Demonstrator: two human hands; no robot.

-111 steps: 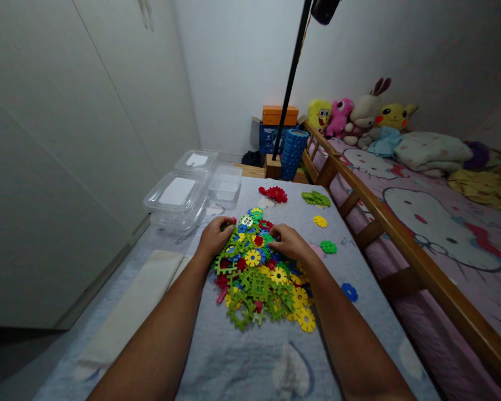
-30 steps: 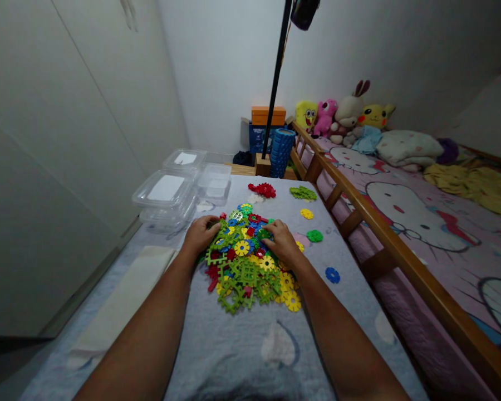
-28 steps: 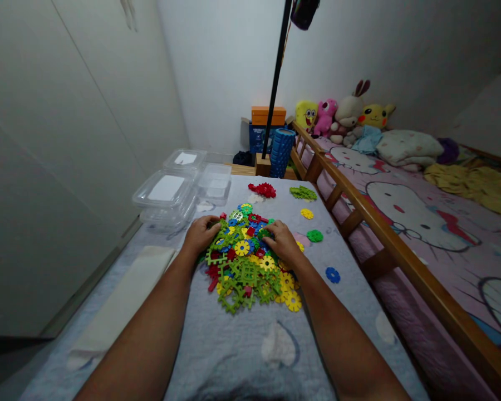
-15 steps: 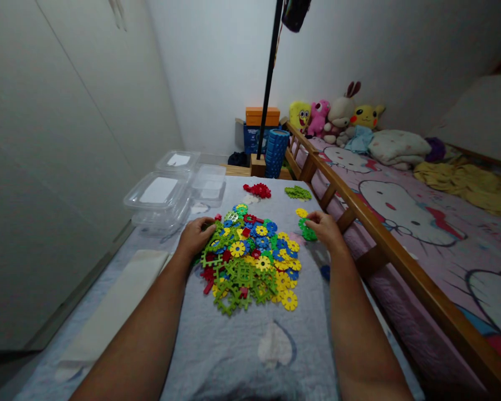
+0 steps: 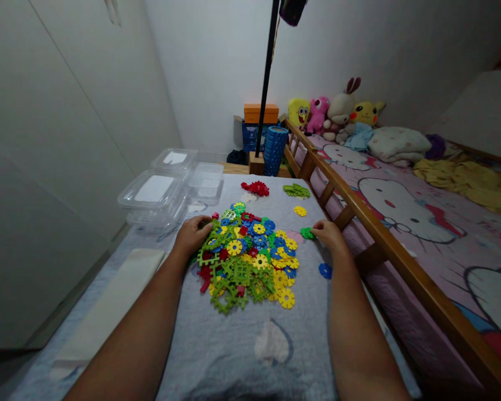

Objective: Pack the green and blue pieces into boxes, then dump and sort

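A mixed heap of plastic interlocking pieces lies on the cloth-covered surface, with notched discs in yellow, blue and green, lime square frames and red parts. At the heap's left edge rests my left hand, fingers curved and apart, with nothing visible in them. My right hand is to the right of the heap, its fingertips pinched at the right edge of a green notched disc low over the cloth. Beyond it lies a single yellow disc. A blue disc sits beside my right forearm.
Behind the heap are a red pile and a lime pile. Clear plastic boxes stand at the left, near a folded white cloth. A wooden bed rail runs along the right.
My right hand has shifted slightly right and lowered the green disc from a tilted pose to nearly flat. The blue disc shows more fully. My left hand stays at the heap's edge.
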